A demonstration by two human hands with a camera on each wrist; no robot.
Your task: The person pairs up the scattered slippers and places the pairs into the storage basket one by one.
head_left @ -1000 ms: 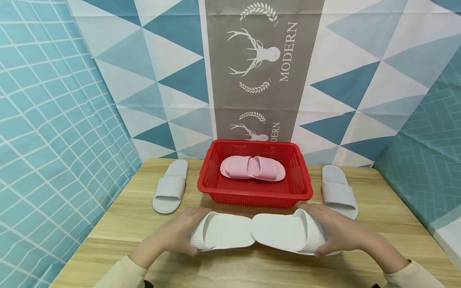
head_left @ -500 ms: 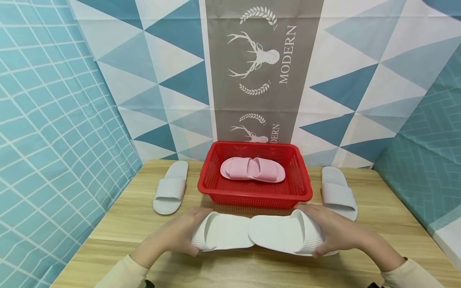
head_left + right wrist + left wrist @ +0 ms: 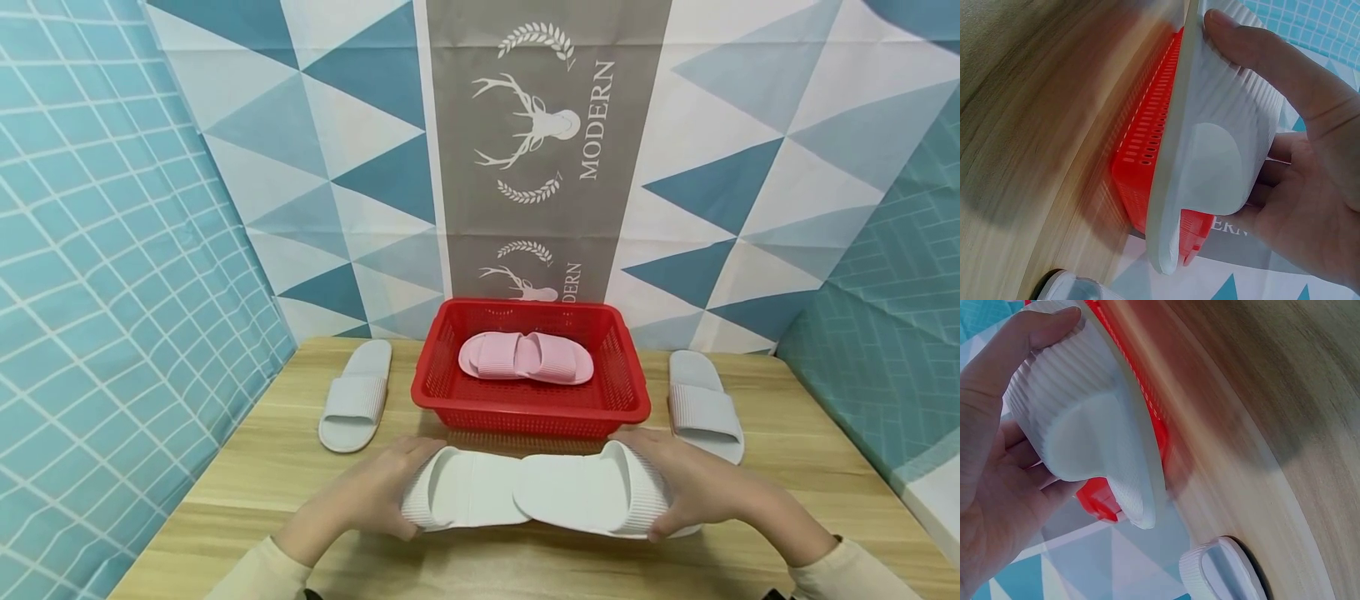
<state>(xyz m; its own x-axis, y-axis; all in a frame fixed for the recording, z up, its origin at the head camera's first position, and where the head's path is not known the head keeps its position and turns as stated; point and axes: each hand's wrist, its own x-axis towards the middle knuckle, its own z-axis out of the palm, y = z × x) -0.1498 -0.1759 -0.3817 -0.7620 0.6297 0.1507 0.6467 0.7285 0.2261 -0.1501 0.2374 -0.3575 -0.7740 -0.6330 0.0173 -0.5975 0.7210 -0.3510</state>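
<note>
My left hand grips a white slipper by its ribbed strap, thumb on the near side and fingers at the far side. A second white slipper is held the same way by my right hand. Both toes point outward, and the right slipper's heel overlaps the left one's at the middle. Each wrist view shows a thumb pressed on the ribbing, and the left slipper stands off the wood, with a shadow below. The right slipper's sole edge hides part of the basket in the right wrist view.
Just beyond the hands stands a red perforated basket with a pair of pink slippers inside. One white slipper lies on the wooden table left of it, another white slipper to its right. Patterned cloth backs the table.
The two held slippers have come slightly closer together, and their heels overlap more. Both hands keep their grip. The head view has tilted up a little.
</note>
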